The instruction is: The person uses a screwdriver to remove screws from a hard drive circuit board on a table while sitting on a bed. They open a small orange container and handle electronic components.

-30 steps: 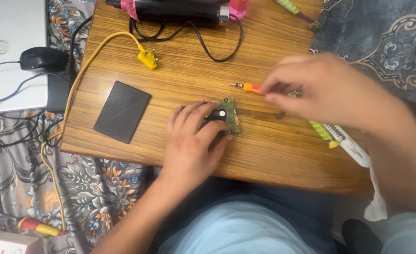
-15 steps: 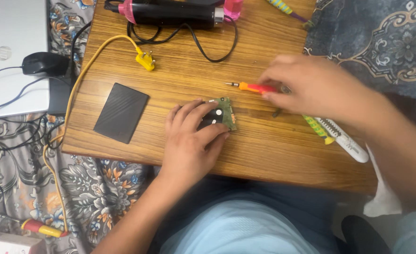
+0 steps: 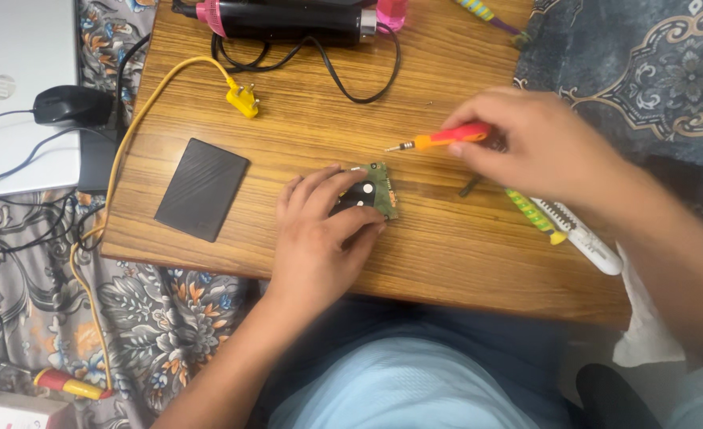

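My left hand lies over a small green circuit board on the wooden table, fingers pressing it down; most of the board is hidden under them. My right hand grips a small screwdriver with a red and orange handle. Its metal tip points left and hovers a little above and to the right of the board, not touching it.
A black flat case lies left of the board. A yellow cable with a plug and a black and pink tool with a black cord sit at the back. A white marker, laptop and mouse are nearby.
My right hand has moved slightly with the screwdriver, its tip now nearer the board. My left hand has stayed on the board.
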